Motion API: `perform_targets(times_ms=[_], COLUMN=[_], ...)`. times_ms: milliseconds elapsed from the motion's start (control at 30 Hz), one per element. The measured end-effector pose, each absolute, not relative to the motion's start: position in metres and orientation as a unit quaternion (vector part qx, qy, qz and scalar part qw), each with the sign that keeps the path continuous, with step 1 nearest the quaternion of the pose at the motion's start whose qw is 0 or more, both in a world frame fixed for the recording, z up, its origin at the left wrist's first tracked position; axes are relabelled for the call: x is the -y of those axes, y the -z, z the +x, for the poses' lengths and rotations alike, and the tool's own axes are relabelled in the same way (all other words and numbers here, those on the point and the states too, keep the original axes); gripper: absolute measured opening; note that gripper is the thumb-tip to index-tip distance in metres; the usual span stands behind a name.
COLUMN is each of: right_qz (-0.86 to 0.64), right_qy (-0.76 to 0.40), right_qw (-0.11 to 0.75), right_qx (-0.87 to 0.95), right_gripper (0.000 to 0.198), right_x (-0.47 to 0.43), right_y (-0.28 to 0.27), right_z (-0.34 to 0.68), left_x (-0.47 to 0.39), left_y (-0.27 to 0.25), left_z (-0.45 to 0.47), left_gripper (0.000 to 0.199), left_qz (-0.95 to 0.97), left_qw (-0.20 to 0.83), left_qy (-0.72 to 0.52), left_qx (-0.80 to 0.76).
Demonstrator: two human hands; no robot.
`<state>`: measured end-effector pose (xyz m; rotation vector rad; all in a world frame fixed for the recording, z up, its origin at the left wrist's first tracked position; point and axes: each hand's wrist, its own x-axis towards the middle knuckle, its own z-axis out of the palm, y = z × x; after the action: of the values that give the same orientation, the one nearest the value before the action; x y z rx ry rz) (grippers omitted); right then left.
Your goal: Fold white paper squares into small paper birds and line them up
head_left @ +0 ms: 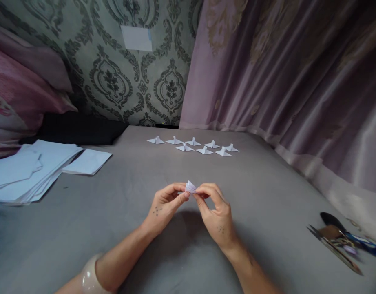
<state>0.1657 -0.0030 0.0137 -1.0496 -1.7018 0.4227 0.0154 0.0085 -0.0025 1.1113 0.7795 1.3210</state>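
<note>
Between my two hands, above the middle of the grey surface, is a small folded piece of white paper (pixel 190 187). My left hand (pixel 167 204) pinches its left side between thumb and fingers. On the right side, the thumb and index finger of my right hand (pixel 215 210) grip its edge. The fingertips cover part of the paper, so its full shape is hidden. Farther back stand several small folded paper figures (pixel 184 147) in two rough rows, each with wing-like points and a raised middle.
At the left lie a stack of white sheets (pixel 50 163), a smaller paper pile (pixel 88 161) and a black cloth (pixel 80 127). Scissors (pixel 336 249) and other blurred tools rest at the right edge. A patterned wall (pixel 114 81) and purple curtain (pixel 282 81) bound the grey surface (pixel 129 171).
</note>
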Motion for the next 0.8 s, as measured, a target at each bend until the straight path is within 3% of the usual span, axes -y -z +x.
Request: perform_targets(times_ms=[800], right_qz=[-0.475], right_qy=[-0.267], right_qw=[0.521], right_qx=[0.657], right_gripper=[0.005], right_x=[0.0045], right_y=[-0.0155], right_z=[0.1618], left_x=[-0.0076], left_y=[0.0021], left_z=[0.0158], left_gripper=[0.011], left_qz=[0.517], left_qw=[0.567], left_qy=[-0.536], left_qx=[-0.352])
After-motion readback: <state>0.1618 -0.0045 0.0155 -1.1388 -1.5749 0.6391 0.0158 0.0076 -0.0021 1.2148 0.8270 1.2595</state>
